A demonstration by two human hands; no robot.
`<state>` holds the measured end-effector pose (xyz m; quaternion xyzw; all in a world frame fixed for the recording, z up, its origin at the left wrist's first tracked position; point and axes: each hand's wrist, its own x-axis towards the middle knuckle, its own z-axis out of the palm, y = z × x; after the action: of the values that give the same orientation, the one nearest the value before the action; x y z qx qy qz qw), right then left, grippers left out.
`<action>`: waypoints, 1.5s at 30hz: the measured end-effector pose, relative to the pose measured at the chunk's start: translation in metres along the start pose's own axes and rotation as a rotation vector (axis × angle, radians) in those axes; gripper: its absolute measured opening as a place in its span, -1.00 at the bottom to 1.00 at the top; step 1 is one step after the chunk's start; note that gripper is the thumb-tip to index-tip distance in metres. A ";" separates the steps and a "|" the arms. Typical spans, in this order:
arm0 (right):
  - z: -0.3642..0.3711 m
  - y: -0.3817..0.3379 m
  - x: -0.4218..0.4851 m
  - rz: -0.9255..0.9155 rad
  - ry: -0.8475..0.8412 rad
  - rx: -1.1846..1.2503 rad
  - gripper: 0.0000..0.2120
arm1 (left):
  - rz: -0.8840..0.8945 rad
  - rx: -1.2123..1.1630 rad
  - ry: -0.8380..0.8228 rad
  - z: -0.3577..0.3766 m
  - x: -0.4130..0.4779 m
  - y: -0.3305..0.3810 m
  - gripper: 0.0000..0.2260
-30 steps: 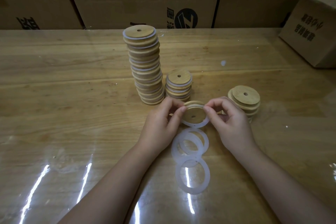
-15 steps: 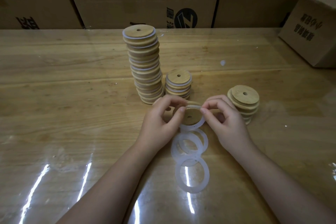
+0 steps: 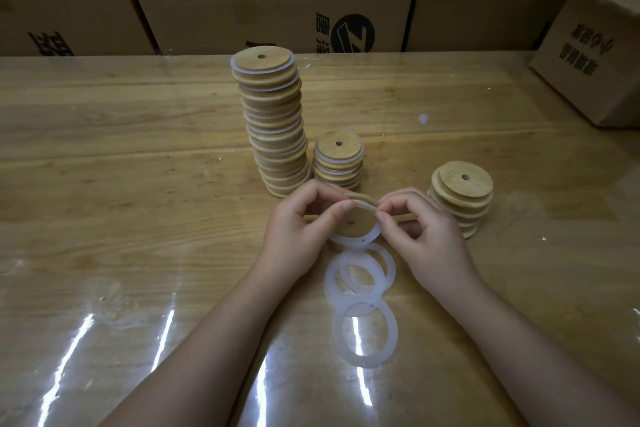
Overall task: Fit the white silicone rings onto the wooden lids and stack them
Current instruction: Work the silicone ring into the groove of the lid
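Wooden lid (image 3: pixel 354 225) half hidden between left hand (image 3: pixel 294 236) and right hand (image 3: pixel 433 239).

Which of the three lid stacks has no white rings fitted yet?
The stack farthest right, beside the right hand: only bare wood shows, whereas the tall stack and the short stack beside it show white rims between lids.

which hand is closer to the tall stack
Left. The left hand is just in front of the tall stack; the right hand is farther off, beside the right stack.
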<state>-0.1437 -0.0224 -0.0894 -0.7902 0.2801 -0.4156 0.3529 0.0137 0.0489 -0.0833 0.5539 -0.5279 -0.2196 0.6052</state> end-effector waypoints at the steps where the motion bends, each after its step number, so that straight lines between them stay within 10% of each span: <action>1: 0.000 0.000 0.000 0.013 -0.004 0.005 -0.94 | -0.008 -0.014 0.007 0.000 0.000 -0.001 -0.95; 13: 0.001 0.005 -0.001 0.216 -0.117 -0.020 -0.84 | -0.096 -0.062 0.033 -0.002 0.002 -0.005 -0.96; 23: 0.000 0.003 0.000 -0.059 0.089 -0.091 -0.94 | 0.016 0.150 -0.061 0.004 -0.002 0.001 -0.81; 45: 0.001 0.008 0.002 0.062 0.039 -0.090 -0.93 | -0.076 0.081 0.017 -0.001 0.002 -0.003 -0.82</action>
<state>-0.1428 -0.0278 -0.0956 -0.7878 0.3298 -0.4066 0.3244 0.0160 0.0464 -0.0845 0.5996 -0.5095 -0.2162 0.5780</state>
